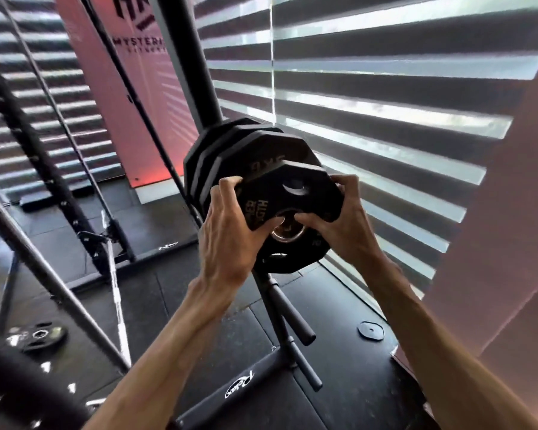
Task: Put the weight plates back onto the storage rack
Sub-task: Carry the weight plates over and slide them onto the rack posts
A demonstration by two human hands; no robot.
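Both hands hold a small black many-sided weight plate [292, 193] against the plates already on the rack.

The left hand [227, 240] grips the plate's left edge, fingers curled over the rim and thumb on its face near the centre hole. The right hand [345, 225] grips the right edge the same way, so the plate sits between the two hands, tilted. It is just in front of a stack of larger black plates [224, 156] hanging at the upper end of the black metal storage rack [277, 308]. Whether it is already on the peg cannot be told. On the dark rubber floor [218, 336], another black plate [41, 335] lies near the left edge, and a thin flat plate [371, 330] lies to the right of the rack's base.
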